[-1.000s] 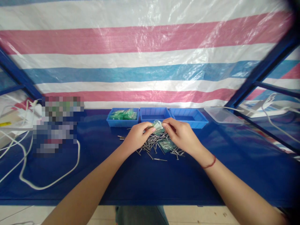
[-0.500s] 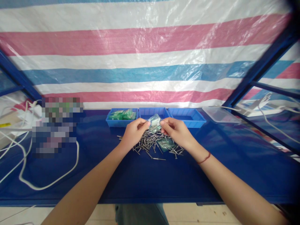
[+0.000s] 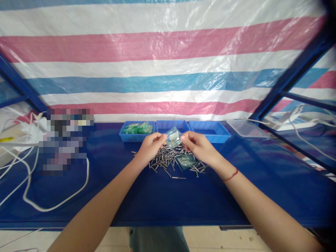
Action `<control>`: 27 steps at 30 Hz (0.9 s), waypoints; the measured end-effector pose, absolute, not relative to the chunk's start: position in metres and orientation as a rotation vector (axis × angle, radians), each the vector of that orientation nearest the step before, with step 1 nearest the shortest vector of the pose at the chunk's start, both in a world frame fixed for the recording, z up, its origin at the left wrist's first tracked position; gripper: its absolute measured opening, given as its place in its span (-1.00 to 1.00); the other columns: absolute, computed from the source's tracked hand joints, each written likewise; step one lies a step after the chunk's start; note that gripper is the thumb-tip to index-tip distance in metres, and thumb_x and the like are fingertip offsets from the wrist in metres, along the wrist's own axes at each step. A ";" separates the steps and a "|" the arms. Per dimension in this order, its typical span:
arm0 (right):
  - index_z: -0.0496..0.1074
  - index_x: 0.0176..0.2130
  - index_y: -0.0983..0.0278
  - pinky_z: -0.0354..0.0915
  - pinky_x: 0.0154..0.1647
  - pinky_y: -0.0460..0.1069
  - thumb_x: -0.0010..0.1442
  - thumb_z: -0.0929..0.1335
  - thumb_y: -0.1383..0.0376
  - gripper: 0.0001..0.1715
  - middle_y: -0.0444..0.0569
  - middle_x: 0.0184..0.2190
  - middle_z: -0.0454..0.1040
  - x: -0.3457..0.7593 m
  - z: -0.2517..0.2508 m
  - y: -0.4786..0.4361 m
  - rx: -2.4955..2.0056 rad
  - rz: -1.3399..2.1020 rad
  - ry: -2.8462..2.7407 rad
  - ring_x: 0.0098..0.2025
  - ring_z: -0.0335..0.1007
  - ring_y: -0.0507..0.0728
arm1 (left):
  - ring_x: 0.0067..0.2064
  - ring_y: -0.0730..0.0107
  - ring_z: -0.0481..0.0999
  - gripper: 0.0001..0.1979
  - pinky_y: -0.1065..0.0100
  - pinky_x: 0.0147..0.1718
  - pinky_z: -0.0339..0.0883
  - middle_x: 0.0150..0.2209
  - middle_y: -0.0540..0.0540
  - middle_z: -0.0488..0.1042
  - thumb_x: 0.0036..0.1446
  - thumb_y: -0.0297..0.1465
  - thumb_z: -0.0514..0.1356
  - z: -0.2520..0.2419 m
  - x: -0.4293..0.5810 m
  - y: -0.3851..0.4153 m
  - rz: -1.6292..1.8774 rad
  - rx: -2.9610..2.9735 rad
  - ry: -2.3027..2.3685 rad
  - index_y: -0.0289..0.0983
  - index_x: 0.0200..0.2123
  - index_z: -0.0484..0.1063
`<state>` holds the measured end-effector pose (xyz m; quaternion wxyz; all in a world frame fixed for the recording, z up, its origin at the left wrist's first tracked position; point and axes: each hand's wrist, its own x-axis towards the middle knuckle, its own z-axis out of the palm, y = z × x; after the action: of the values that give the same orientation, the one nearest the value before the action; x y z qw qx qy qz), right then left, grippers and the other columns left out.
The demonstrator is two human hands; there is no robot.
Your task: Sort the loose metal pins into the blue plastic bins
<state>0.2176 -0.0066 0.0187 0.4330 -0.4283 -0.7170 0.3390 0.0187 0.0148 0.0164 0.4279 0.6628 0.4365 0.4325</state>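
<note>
A small clear plastic bag (image 3: 173, 138) with light pieces inside is held up between both hands. My left hand (image 3: 153, 145) pinches its left edge, and my right hand (image 3: 195, 144) pinches its right edge. Beneath it, a loose pile of metal rivets or nails (image 3: 166, 159) spreads over the blue table (image 3: 157, 203). Another greenish clear bag (image 3: 187, 161) lies on the right part of the pile. Behind the hands stand a blue bin with green packets (image 3: 139, 128), a middle blue bin (image 3: 172, 124) partly hidden, and a right blue bin (image 3: 209, 131).
A clear plastic lid (image 3: 246, 128) lies right of the bins. White cables (image 3: 52, 209) loop over the table's left side, near a blurred-out patch of items. Blue metal frame posts (image 3: 288, 77) rise at both sides, before a striped plastic sheet (image 3: 157, 80).
The clear bag has tilted and shifted very slightly between my fingers. Both hands stay in nearly the same place.
</note>
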 end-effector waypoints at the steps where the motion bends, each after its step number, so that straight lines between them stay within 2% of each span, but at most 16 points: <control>1: 0.27 -0.48 0.26 0.14 -0.49 -0.06 0.22 0.25 -0.05 -0.53 -0.17 -0.62 0.26 0.217 0.019 -0.007 -1.064 0.864 -1.778 -0.56 0.16 0.00 | -0.48 0.47 0.37 -0.66 0.43 -0.45 0.21 -0.50 0.00 0.42 0.13 -0.13 0.13 0.017 0.018 0.015 1.079 1.653 1.089 -0.30 -0.45 0.39; 6: 0.38 -0.37 0.28 0.19 -0.54 -0.07 0.12 0.33 -0.07 -0.55 -0.14 -0.55 0.35 0.214 0.018 -0.007 -1.080 1.016 -1.612 -0.57 0.21 -0.01 | -0.49 0.49 0.35 -0.68 0.44 -0.45 0.19 -0.52 0.01 0.40 0.13 -0.16 0.14 0.017 0.016 0.016 1.078 1.656 1.076 -0.30 -0.46 0.39; 12: 0.43 -0.32 0.30 0.13 -0.65 -0.10 0.09 0.37 -0.02 -0.58 -0.16 -0.57 0.38 0.212 0.019 -0.008 -1.078 1.116 -1.493 -0.66 0.17 -0.07 | -0.47 0.48 0.37 -0.71 0.44 -0.44 0.21 -0.48 0.02 0.40 0.14 -0.17 0.14 0.013 0.015 0.020 1.064 1.679 1.042 -0.30 -0.29 0.44; 20: 0.44 -0.28 0.31 0.06 -0.72 -0.13 0.07 0.39 0.04 -0.62 -0.13 -0.54 0.47 0.209 0.021 -0.011 -1.085 1.202 -1.408 -0.73 0.13 -0.10 | -0.51 0.49 0.31 -0.73 0.44 -0.49 0.16 -0.55 0.06 0.33 0.11 -0.18 0.16 0.014 0.014 0.020 1.003 1.754 1.125 -0.28 -0.33 0.46; 24: 0.41 -0.29 0.30 0.20 -0.67 -0.12 0.06 0.41 0.06 -0.64 -0.05 -0.45 0.54 0.210 0.021 -0.011 -1.092 1.259 -1.330 -0.68 0.25 -0.08 | -0.55 0.52 0.32 -0.70 0.45 -0.52 0.20 -0.54 0.03 0.38 0.12 -0.15 0.13 0.015 0.017 0.018 0.963 1.641 1.044 -0.30 -0.36 0.42; 27: 0.41 -0.29 0.31 0.29 -0.61 -0.13 0.10 0.37 0.04 -0.63 0.02 -0.37 0.56 0.211 0.022 -0.011 -1.102 1.292 -1.276 -0.59 0.36 -0.05 | -0.51 0.51 0.38 -0.66 0.44 -0.48 0.25 -0.44 -0.05 0.48 0.15 -0.13 0.10 0.014 0.018 0.018 0.972 1.613 1.053 -0.31 -0.31 0.43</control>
<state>0.2106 -0.0110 0.0219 0.4872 -0.4532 -0.5246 0.5311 0.0184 0.0181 0.0140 0.4726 0.6588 0.4300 0.3971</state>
